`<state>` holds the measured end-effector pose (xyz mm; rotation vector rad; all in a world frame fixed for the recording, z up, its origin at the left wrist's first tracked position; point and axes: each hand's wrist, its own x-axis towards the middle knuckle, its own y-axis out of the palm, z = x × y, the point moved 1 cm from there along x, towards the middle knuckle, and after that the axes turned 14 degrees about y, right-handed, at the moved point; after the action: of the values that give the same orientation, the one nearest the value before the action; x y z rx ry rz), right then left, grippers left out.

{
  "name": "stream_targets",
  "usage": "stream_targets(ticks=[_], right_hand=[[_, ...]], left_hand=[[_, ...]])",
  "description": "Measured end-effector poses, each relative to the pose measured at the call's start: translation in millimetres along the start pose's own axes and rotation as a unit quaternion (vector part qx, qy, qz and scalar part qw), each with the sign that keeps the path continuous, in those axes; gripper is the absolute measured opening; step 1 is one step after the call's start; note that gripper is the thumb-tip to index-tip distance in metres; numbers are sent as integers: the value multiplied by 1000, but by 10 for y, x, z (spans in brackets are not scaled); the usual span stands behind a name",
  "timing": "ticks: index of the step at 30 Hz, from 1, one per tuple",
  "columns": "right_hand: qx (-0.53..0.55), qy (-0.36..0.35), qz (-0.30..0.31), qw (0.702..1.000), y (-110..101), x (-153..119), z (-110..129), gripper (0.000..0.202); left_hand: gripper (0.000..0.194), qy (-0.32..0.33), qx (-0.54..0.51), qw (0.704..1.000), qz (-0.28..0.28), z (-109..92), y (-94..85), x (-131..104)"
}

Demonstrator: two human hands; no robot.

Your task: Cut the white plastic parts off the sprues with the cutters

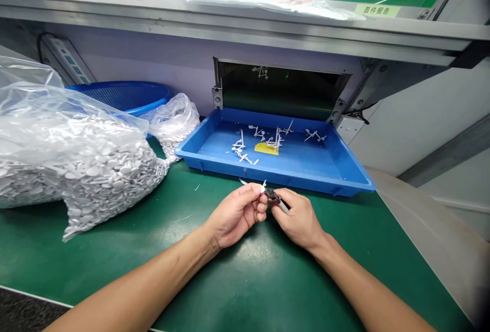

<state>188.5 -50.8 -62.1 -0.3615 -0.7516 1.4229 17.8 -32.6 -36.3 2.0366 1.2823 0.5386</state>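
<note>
Left grip (234, 214) pinches a white piece (263, 188), right grip (297, 217) clasps pliers (272, 195); tray (306, 181) holds sprues (276, 142); bag (78, 103) holds white parts (111, 184).

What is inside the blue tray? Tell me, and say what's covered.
Inside the blue tray lie several branched white pieces and a yellow patch. Some pieces overlap the patch, so the parts beneath them cannot be seen.

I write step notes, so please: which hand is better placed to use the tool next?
Probably the right hand: it grips the tool, whose dark head is near the white piece that the left hand pinches.
</note>
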Motion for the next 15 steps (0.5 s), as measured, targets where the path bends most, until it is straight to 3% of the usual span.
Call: stream_targets(ticks=[2, 6, 8, 10, 11, 12, 14, 15], right_hand=[[50, 10, 5, 999, -8, 6, -10, 13], [86, 1, -70, 994, -34, 26, -45, 18], [75, -33, -65, 994, -9, 43, -56, 28], [58, -57, -35, 996, 40, 59, -55, 37], [53, -60, -19, 997, 66, 63, -50, 39], [51, -59, -4, 997, 89, 63, -41, 39], [46, -51, 25, 997, 121, 48, -19, 35], [40, -45, 38, 997, 130, 32, -9, 33]], left_hand=[[9, 1, -1, 1000, 3, 16, 5, 8], [9, -4, 21, 1000, 6, 40, 19, 25], [13, 32, 101, 994, 12, -77, 46, 14], [17, 135, 272, 953, 12, -376, 94, -19], [19, 206, 381, 901, 4, -598, 126, -40], [20, 278, 492, 825, -11, -856, 161, -59], [21, 373, 672, 637, -56, -1423, 222, -62], [21, 381, 742, 547, -72, -1702, 241, -33]])
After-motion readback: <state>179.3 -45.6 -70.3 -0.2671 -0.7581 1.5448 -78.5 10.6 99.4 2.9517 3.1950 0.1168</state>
